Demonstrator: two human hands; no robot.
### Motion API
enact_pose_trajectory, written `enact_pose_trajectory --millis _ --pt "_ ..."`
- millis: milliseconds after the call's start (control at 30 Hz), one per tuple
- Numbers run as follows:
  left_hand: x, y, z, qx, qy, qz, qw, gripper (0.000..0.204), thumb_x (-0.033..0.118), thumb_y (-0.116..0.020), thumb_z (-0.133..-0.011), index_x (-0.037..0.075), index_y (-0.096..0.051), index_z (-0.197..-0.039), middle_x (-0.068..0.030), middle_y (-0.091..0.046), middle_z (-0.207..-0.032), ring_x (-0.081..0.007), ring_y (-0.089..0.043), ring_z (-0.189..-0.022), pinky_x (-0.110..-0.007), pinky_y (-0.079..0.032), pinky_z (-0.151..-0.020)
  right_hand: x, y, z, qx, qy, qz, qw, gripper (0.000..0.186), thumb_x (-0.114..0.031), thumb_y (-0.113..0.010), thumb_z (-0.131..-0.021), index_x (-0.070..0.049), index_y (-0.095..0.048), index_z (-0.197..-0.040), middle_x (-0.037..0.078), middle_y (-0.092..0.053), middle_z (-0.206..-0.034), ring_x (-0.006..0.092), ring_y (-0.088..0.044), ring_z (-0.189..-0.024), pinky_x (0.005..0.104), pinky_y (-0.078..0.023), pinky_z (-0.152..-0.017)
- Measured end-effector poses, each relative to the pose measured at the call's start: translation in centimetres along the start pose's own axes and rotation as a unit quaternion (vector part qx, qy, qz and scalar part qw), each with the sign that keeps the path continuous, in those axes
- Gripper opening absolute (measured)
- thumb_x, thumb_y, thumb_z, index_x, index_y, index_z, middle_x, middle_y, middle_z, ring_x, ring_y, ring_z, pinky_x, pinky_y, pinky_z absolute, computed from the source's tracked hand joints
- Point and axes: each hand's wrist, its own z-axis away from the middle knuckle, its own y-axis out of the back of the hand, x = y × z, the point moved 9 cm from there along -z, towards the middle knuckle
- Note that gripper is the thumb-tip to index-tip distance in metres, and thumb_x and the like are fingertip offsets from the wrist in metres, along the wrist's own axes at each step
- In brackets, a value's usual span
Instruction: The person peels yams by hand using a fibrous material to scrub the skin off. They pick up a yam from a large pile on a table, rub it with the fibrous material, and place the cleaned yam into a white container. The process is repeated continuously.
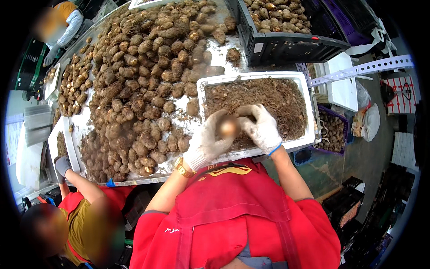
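Observation:
A small brown, round taro corm [228, 127] with a pale spot is in my left hand [206, 141], whose gloved fingers and thumb close around it. My right hand [265, 131], also in a white knit glove, is beside it with fingers and thumb curled in toward the corm's right edge. What its fingertips pinch, if anything, is hard to make out. Both hands are above a white foam box [309, 140] filled with brown fibrous peelings [268, 89]. To the left, a large heap of hairy taro corms [143, 76] covers the worktable.
A black crate [291, 47] of corms stands at the far right of the table. Below the box's right side is a purple crate [344, 134] with more corms. Two co-workers are at the left: a gloved hand [62, 166] near a white tray [74, 148], and a sleeve [71, 28] farther back.

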Motion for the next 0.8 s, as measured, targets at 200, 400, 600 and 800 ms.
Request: enact_pose_trajectory --millis 200,400,600,800 --pt "0.1 -0.6 0.3 -0.002 -0.009 0.094 0.996 0.075 0.013 -0.066 -0.074 0.001 -0.034 -0.141 -0.0211 -0.052 -0.130 -0.0281 -0.054 -0.118 -0.036 -0.045 -0.099 -0.7 -2.0 -0.2 -0.025 -0.014 -0.084 0.996 0.031 -0.030 -0.058 -0.086 -0.004 -0.067 -0.102 0.018 -0.064 -0.101 0.0345 -0.062 -0.097 0.0400 -0.049 -0.088" --pt "0.7 0.7 0.2 -0.019 0.063 0.377 0.924 0.064 0.016 -0.063 -0.085 0.000 -0.036 -0.141 -0.0149 -0.049 -0.133 -0.0222 -0.048 -0.121 -0.036 -0.042 -0.103 6.3 -1.0 0.8 0.034 -0.106 -0.135 0.985 0.043 -0.017 -0.059 -0.086 -0.007 -0.055 -0.128 0.020 -0.063 -0.115 0.0336 -0.061 -0.108 0.0377 -0.047 -0.094" --pt "-5.2 -2.2 0.6 0.010 0.130 0.541 0.831 0.041 0.026 -0.057 -0.094 0.000 -0.048 -0.124 -0.0092 -0.060 -0.107 -0.0156 -0.063 -0.091 -0.024 -0.056 -0.065 -0.7 0.8 1.1 0.022 0.153 -0.011 0.988 0.063 -0.059 -0.045 -0.089 -0.010 -0.056 -0.126 0.016 -0.059 -0.123 0.0363 -0.057 -0.113 0.0398 -0.047 -0.096" --pt "-4.4 -1.6 0.4 0.048 0.097 0.403 0.909 0.034 0.025 -0.055 -0.096 0.000 -0.053 -0.118 -0.0054 -0.059 -0.101 -0.0121 -0.060 -0.083 -0.020 -0.052 -0.057 -3.2 -1.9 0.7 -0.004 0.047 -0.096 0.994 0.033 -0.031 -0.058 -0.089 -0.004 -0.067 -0.106 0.015 -0.063 -0.106 0.0271 -0.062 -0.099 0.0347 -0.049 -0.087"
